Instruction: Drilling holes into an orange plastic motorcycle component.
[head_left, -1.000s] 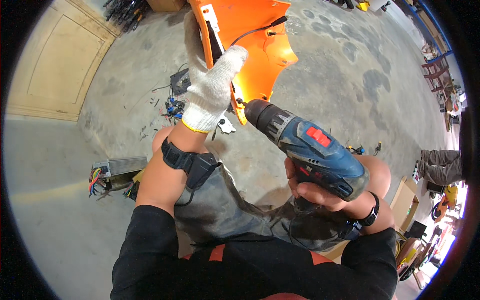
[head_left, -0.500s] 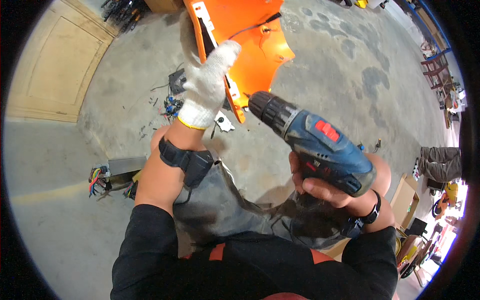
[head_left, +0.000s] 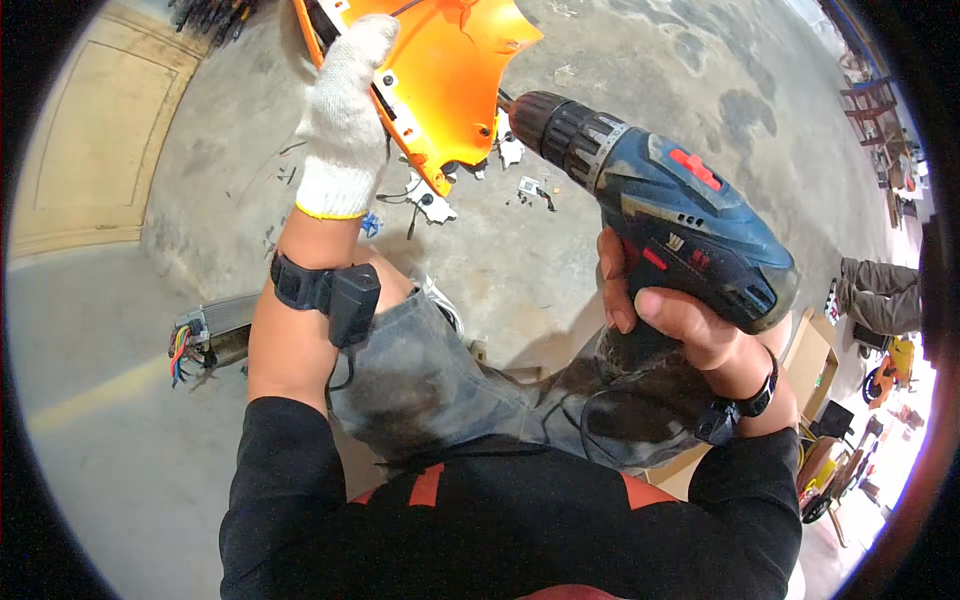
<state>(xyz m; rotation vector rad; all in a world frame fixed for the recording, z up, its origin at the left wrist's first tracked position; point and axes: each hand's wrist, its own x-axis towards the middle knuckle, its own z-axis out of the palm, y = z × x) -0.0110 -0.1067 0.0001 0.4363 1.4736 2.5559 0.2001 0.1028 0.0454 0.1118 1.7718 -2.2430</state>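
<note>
My left hand (head_left: pixel 343 115), in a white knit glove, is closed on the near-left edge of an orange plastic panel (head_left: pixel 450 80). White pieces with screws run along that edge, and the panel's far end is cut off by the picture's top. A blue and black cordless drill (head_left: pixel 690 200) is in my bare right hand (head_left: pixel 675 310), fingers wrapped round its handle. The drill's chuck points up and left, with its bit close to the panel's right edge. Whether the bit touches the panel I cannot tell.
White pieces with short cables (head_left: pixel 430 205) and a small connector (head_left: pixel 535 190) lie on the concrete floor below the panel. A metal box with coloured wires (head_left: pixel 215 330) sits at the left. Behind it stands a cream door (head_left: pixel 110 130). At the right are a cardboard box (head_left: pixel 812 365) and a person's trousers (head_left: pixel 880 300).
My left hand and the panel have shifted left and up in view, and the panel is turned. The drill has moved up and slightly right, its bit now by the panel's right edge.
</note>
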